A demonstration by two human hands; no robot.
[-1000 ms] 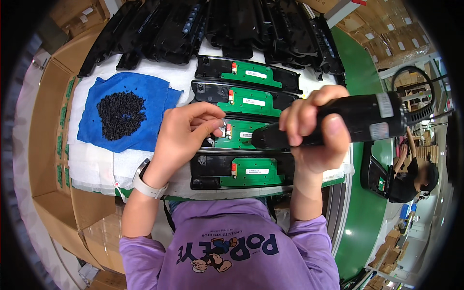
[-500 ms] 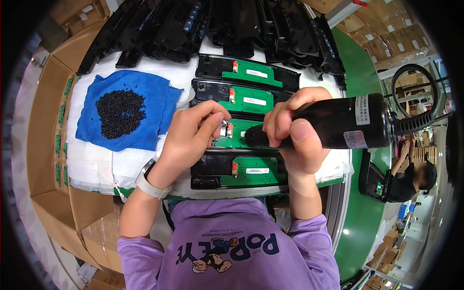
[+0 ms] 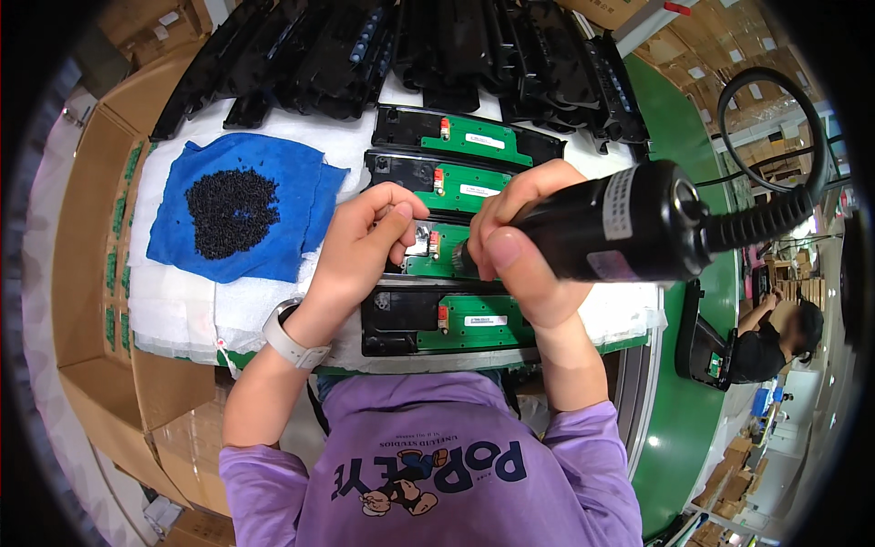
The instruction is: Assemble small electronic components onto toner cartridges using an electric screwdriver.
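Note:
My right hand [image 3: 533,251] is wrapped round a black electric screwdriver [image 3: 629,219], its nose pointing left and down at a green circuit board [image 3: 433,266] in a black plastic housing. The hand hides the right part of that board and the tool's tip is hard to see. Over the board's left end, beside a red connector [image 3: 434,244], my left hand [image 3: 360,242] is closed with thumb and fingertips pinched together; what they hold, if anything, is hidden. Small black screws [image 3: 228,211] lie heaped on a blue cloth [image 3: 305,196] to the left.
Similar housings with boards lie in a column: a near one [image 3: 392,324] and two farther ones, including one housing [image 3: 401,123]. Black plastic housings [image 3: 319,64] are piled at the back. A cardboard box [image 3: 91,356] stands left. The screwdriver's cable [image 3: 775,219] loops right, where another person [image 3: 766,351] works.
The screwdriver has tilted and shifted slightly left, its back end now larger in view, and its cable has swung. My left hand has stayed nearly in place, still pinched.

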